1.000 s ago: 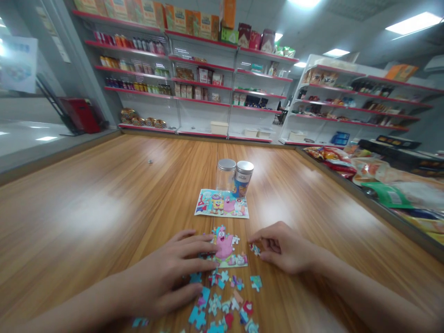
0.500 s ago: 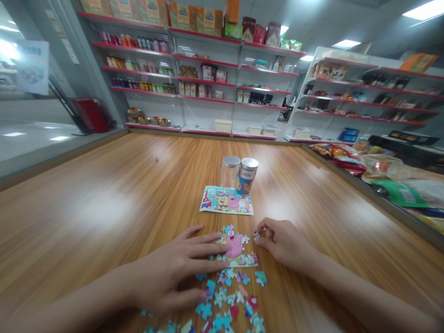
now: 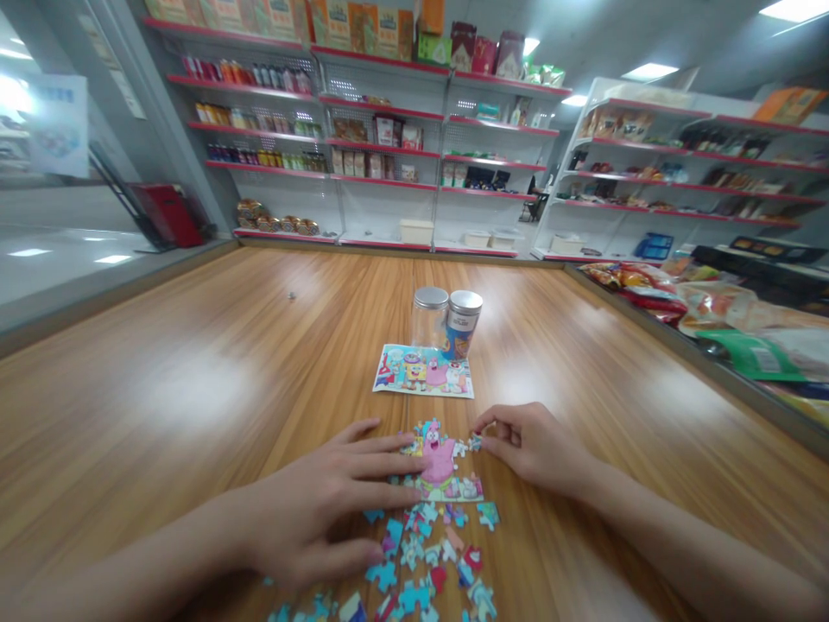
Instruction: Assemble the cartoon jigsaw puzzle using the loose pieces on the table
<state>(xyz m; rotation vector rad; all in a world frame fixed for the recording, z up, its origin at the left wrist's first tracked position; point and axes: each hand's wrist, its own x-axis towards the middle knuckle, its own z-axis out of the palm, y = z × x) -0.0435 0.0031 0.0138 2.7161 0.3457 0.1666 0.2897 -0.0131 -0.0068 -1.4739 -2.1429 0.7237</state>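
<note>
A partly joined jigsaw puzzle [image 3: 438, 462] with a pink starfish figure lies on the wooden table. My left hand [image 3: 337, 492] is spread flat, its fingers resting over the puzzle's left side and hiding part of it. Between the thumb and index finger of my right hand [image 3: 528, 445] is a small puzzle piece [image 3: 475, 442], at the right edge of the joined part. Loose puzzle pieces [image 3: 414, 553] are scattered below, some partly hidden by my left hand. Beyond the puzzle lies a picture sheet [image 3: 424, 371] showing cartoon figures.
A clear jar [image 3: 429, 318] with a silver lid and a printed can [image 3: 463, 324] stand at the sheet's back edge. Packaged goods [image 3: 731, 320] lie along the table's right side. Stocked shelves [image 3: 382, 155] rise behind the table.
My right hand has shifted slightly left with the puzzle piece, bringing it closer to the joined part's right edge. The left hand has stayed in place.
</note>
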